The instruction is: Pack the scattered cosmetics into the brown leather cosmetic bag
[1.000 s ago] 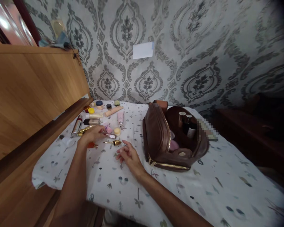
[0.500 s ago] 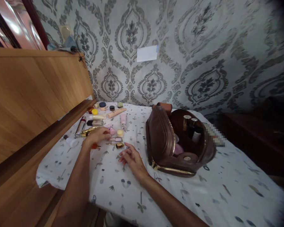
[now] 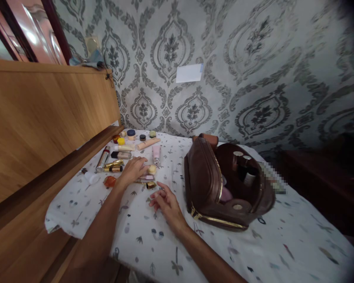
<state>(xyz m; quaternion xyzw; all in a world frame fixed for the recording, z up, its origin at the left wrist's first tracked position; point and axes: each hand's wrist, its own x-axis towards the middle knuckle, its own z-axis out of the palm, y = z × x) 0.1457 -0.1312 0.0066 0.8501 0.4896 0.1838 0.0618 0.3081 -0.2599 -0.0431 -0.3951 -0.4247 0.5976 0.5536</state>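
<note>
My left hand reaches over the laid-out cosmetics, its fingers stretched forward and palm down. It covers a small pink item, and its fingertips are close to a pale yellow round pot. Beside it lie a pink-ended tube and a brush with a gold end. My right hand hovers over the cloth just in front of that brush, fingers loosely bent and apart, with nothing visible in them. To its right stands a brown cosmetic bag, unzipped, with bottles inside.
Behind my left hand lie a pink tube, a peach tube, a dark-capped bottle and several jars. An orange item and a white tube lie left. A wooden panel borders the left side.
My left hand has shifted right and covers the pink item, leaving the orange item more exposed. My right hand stays near the gold-ended brush. The view has shifted slightly.
</note>
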